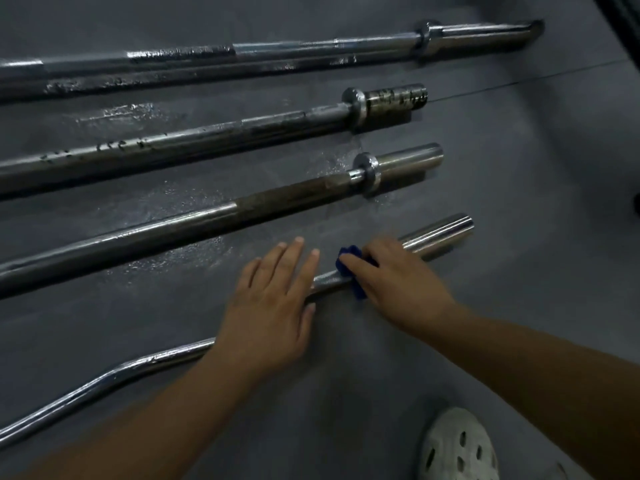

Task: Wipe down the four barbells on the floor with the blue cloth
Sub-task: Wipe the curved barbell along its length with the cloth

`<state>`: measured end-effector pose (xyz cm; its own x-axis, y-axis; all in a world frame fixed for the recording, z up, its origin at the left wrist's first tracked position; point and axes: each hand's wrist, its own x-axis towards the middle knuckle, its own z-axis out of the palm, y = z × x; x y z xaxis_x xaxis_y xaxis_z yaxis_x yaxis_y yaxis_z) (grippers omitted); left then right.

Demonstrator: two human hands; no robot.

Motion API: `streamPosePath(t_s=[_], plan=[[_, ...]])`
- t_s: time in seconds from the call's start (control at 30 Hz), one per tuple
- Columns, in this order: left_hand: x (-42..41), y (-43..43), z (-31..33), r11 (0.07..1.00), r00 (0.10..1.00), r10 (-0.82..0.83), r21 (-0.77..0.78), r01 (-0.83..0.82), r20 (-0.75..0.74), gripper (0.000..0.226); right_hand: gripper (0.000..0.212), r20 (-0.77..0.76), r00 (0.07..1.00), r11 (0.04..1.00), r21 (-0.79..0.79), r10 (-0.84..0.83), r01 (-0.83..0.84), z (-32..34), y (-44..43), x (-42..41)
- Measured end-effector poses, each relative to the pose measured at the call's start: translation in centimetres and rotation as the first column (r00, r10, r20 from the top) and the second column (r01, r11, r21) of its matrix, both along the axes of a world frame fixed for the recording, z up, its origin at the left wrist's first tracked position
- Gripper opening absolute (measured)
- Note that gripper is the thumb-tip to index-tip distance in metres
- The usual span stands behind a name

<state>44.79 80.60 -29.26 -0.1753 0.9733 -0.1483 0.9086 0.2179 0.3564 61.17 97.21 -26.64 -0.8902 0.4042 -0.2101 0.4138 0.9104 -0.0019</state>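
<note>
Several steel barbells lie side by side on the grey floor. Nearest me is a curved chrome bar [114, 374] whose smooth sleeve [440, 233] points up and right. My right hand [398, 282] grips the blue cloth [349, 268], wrapped round this bar just left of the sleeve. My left hand [273, 306] presses flat on the same bar with straight fingers, a little left of the cloth. Beyond it lie a straight bar with a rusty knurled section [277, 202], a pitted bar [207, 136] and a long bar [277, 51] at the far side.
Wet patches shine on the floor [519, 168] between the bars. A white perforated clog [457, 448] on my foot shows at the bottom right. A dark edge [623, 15] runs down the top right corner.
</note>
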Motion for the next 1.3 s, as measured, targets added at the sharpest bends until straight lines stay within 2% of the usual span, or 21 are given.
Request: streamPosePath(t_s=[0.1,0.33,0.43,0.97,1.07,1.17,1.3], plan=[[0.1,0.6,-0.7,0.999,0.998,-0.042,0.004,0.042,-0.043,0.070,0.054,0.058,0.996,0.998,0.000,-0.063,0.063,-1.4,-0.9,0.6],[1.0,-0.7,-1.3,0.999,0.998,-0.015,-0.051,0.013,-0.055,0.069,0.036,-0.095,0.887,0.891,-0.070,-0.453,0.448,-3.5,-2.9,0.0],[1.0,-1.0,-1.6,0.999,0.998,-0.007,-0.046,0.004,-0.063,0.069,0.042,-0.113,0.829,0.837,-0.097,-0.547,0.539,-4.1,-4.0,-0.1],[1.4,-1.6,-1.3,1.000,0.988,0.024,0.006,-0.023,-0.151,0.068,0.045,-0.177,0.774,0.792,-0.209,-0.608,0.574,-3.0,-4.5,0.1],[1.6,-2.8,1.2,0.999,0.985,0.046,-0.001,-0.047,-0.166,0.067,0.045,-0.235,0.761,0.796,-0.229,-0.604,0.560,-0.5,-5.1,0.5],[1.9,-3.5,4.3,0.997,0.978,0.083,0.013,-0.082,-0.192,0.067,0.043,-0.309,0.710,0.774,-0.236,-0.633,0.587,2.6,-6.1,0.8],[3.0,-4.6,8.2,0.989,0.962,0.138,0.092,-0.119,-0.237,0.067,0.042,-0.384,0.688,0.785,-0.226,-0.616,0.576,6.5,-8.5,1.2]])
